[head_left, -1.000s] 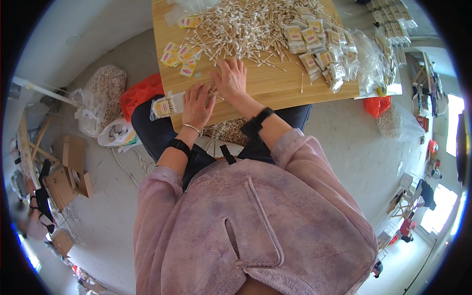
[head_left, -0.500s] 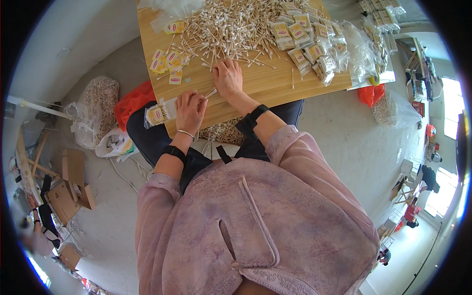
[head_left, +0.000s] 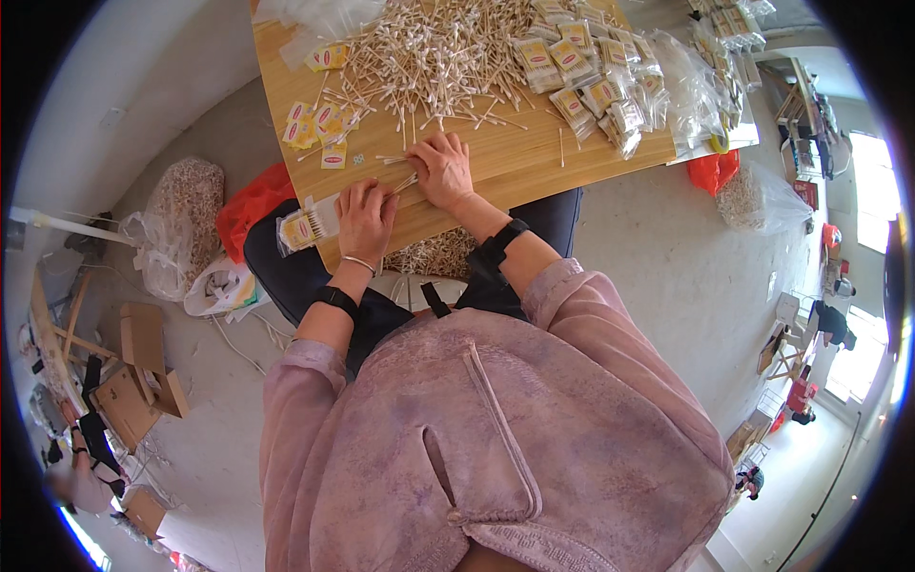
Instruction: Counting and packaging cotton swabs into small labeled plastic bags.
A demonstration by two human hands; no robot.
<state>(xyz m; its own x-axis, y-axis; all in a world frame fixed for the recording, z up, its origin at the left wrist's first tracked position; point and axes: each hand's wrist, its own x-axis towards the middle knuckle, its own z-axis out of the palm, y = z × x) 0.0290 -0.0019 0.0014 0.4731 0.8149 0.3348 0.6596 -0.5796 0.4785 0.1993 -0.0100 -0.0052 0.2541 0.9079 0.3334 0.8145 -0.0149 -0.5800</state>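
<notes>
My left hand (head_left: 364, 221) rests at the near edge of the wooden table, its fingers curled and thumb pinched on a few cotton swabs (head_left: 407, 181) that point toward the other hand. Close by on the right, my right hand (head_left: 443, 172) lies on the table with bent fingers gripping more swabs, whose tips stick out to the left. Beside the left hand, a clear packet (head_left: 301, 229) with a yellow card and swabs inside overhangs the table edge. Beyond both hands spreads a large heap of loose cotton swabs (head_left: 448, 62).
Yellow cards (head_left: 329, 121) lie left of the heap. Filled packets (head_left: 572, 62) are piled to its right, near clear plastic bags (head_left: 686, 95). Around the table (head_left: 515, 162) stand a red bag (head_left: 253, 205), a sack of swabs (head_left: 191, 210) and a cardboard box (head_left: 143, 381).
My right hand has drawn back from the edge of the heap toward my left hand, with swabs now at its fingertips. The left hand stays nearly in place.
</notes>
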